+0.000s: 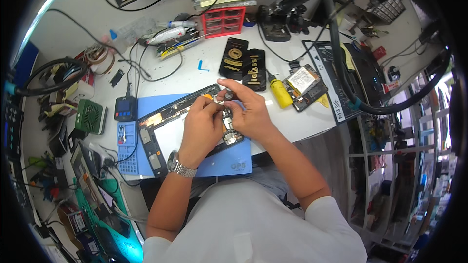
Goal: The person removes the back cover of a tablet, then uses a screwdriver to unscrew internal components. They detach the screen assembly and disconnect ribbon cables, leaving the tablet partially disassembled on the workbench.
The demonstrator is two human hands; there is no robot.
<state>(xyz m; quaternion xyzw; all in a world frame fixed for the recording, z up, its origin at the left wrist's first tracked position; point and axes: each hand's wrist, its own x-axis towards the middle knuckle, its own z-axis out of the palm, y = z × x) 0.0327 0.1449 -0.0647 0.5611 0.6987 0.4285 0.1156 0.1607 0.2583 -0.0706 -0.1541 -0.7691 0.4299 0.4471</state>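
Observation:
An opened tablet (176, 108) with a dark frame, bare circuitry and a large white panel lies slanted on a blue work mat (219, 166). My left hand (202, 122), with a metal-band watch (183, 165) on the wrist, rests over its right part, fingertips pinched together. A bit of orange (208, 96) shows at those fingers, and what they hold is hidden. Beside it, my right hand (251, 113) curls its thumb and index finger around a small dark round piece (228, 95) at the tablet's upper right end. The fingertips of both hands almost meet.
Two black packets (253, 70) lie beyond my hands. To the right are a yellow roll (280, 92) and an opened device (312, 85). A small dark box with a screen (126, 109) and a blue parts tray (127, 148) sit left. Red drawers (224, 21) stand behind.

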